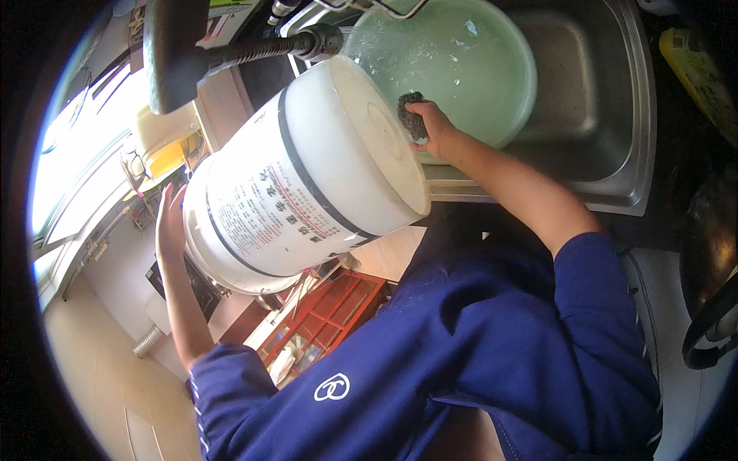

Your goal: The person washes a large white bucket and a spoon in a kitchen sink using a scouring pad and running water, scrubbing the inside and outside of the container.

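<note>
A large white plastic bucket is tilted on its side, its base turned towards the sink. My left hand supports it at the rim end; the bucket hides some of the fingers. Between the fingers and thumb of my right hand is a steel wool scourer, close to the bucket's base. Whether the scourer touches the base, I cannot tell. Below that hand sits a pale green basin with water in it. The bucket's side bears printed writing and dark bands.
A stainless steel sink surrounds the basin. From the upper left, a flexible faucet reaches over the basin's edge, with its head near the bucket. A dark pan is at the right. Red drawers or shelving appear below the bucket.
</note>
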Demonstrator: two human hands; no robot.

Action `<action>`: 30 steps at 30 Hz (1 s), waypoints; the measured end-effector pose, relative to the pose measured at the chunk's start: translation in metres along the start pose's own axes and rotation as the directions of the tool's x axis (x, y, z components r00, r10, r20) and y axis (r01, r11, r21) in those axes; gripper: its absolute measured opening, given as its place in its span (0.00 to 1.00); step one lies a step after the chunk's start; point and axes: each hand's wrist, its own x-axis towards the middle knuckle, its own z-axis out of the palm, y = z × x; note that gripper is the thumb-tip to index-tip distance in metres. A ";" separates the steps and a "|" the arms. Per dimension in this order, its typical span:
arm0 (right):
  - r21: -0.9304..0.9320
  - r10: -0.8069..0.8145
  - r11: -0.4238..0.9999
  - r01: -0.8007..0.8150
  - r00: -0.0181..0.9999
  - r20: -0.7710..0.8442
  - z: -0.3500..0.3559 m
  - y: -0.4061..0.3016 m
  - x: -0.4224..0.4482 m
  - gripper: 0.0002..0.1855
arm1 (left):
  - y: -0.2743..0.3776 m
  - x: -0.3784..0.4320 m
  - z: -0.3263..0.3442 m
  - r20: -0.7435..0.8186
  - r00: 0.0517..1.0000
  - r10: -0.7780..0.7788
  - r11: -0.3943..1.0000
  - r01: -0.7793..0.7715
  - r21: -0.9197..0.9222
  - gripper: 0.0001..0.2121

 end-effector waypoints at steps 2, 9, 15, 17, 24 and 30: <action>0.058 0.013 0.998 -0.012 1.000 -0.026 -0.008 0.001 0.007 0.19 | -0.022 -0.039 0.022 -0.250 0.927 0.279 0.960 -0.278 0.038 0.31; -0.204 -0.329 0.939 0.278 0.898 -0.292 0.040 0.008 -0.032 0.27 | -0.112 -0.072 0.044 -0.535 0.720 0.442 0.892 -0.414 0.180 0.32; 0.027 0.057 0.998 -0.056 0.998 -0.037 0.030 0.004 -0.077 0.18 | -0.076 -0.033 -0.014 -0.499 0.773 0.393 0.895 -0.197 0.400 0.21; -0.088 0.044 0.995 -0.048 0.998 -0.049 0.015 -0.006 -0.069 0.17 | -0.072 -0.018 -0.032 -0.432 0.859 0.274 0.944 -0.155 0.291 0.22; -0.912 -0.932 0.233 0.337 0.345 -0.111 -0.054 -0.065 0.004 0.24 | -0.075 0.012 -0.045 -0.433 0.841 0.324 0.891 -0.118 0.439 0.21; -0.551 -0.695 0.641 0.534 0.708 -0.123 -0.055 -0.061 0.004 0.23 | -0.065 0.040 -0.031 -0.272 0.951 0.151 0.875 0.000 0.485 0.21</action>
